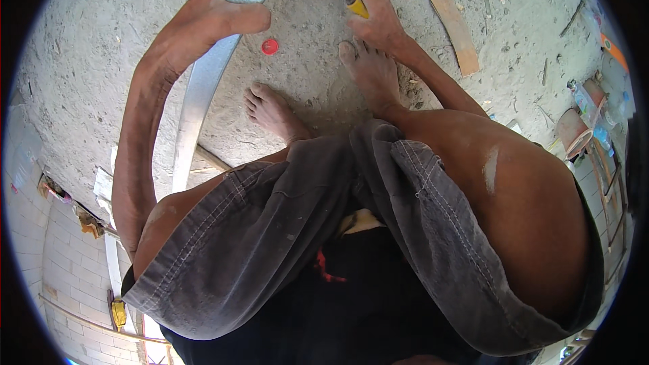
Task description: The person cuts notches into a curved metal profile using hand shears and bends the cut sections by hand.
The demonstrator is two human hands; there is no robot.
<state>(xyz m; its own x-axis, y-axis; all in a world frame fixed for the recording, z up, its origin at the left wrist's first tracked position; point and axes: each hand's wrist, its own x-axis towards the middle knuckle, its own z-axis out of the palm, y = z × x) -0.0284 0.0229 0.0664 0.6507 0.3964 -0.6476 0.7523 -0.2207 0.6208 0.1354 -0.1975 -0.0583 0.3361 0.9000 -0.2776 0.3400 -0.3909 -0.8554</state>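
Observation:
A long shiny metal profile [196,98] runs from beside my left knee up to the top edge, where its far end is cut off from view. My left hand [226,17] wraps round it near that end, the thumb lying across its face. In my right hand [378,20] is a pair of tin snips [355,4] with yellow grips, fingers closed round the handles. The snips' dark jaws point left and meet the profile's right edge at the top; whether they bite into it I cannot tell.
Between my bare feet and the profile lies a red bottle cap [270,46] on the dusty floor. A flat wooden strip [449,20] rests to the right. Farther right are a plastic bottle [587,101], a brown pipe-like piece [573,132] and an orange object [614,53].

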